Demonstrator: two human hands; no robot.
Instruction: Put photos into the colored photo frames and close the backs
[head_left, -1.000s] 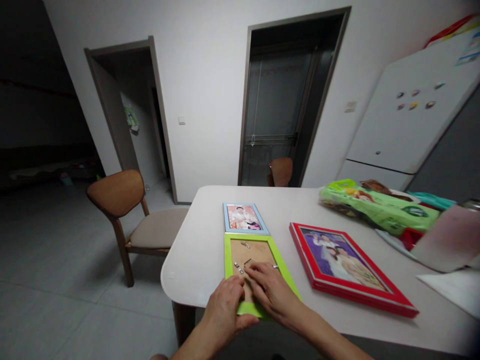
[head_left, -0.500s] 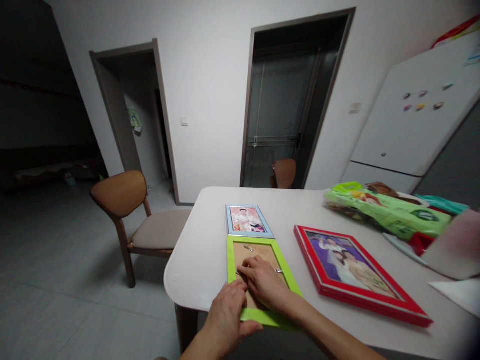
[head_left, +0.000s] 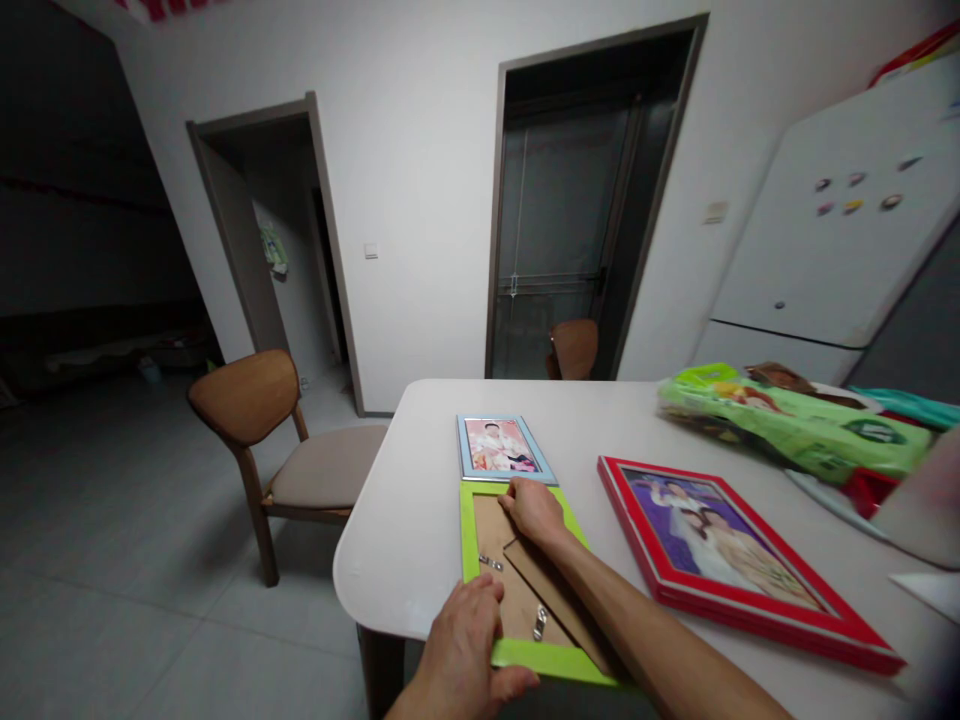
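Observation:
A green picture frame (head_left: 469, 530) lies face down near the table's front edge. Its brown backing board (head_left: 491, 525) carries a stand leg (head_left: 559, 595) and small metal clips, one clip (head_left: 491, 563) at the left and another clip (head_left: 540, 622) low down. My left hand (head_left: 465, 635) grips the lower left corner, fingers along the side and thumb at the bottom edge. At the frame's top edge, my right hand (head_left: 534, 510) is closed with fingertips pressed down; whatever they pinch is hidden. A blue picture frame (head_left: 463, 450), photo up, touches the green frame's far end.
Red picture frames (head_left: 656, 575) are stacked at the right, photo up. Behind them lie a green plastic package (head_left: 795, 410) and other items. A wooden chair (head_left: 247, 400) stands left of the white table (head_left: 397, 540); another chair (head_left: 576, 348) is at the far side.
My right hand has moved from the middle of the backing board up to its top edge. The left clip now shows, lying inward over the board. My left hand stays at the lower corner.

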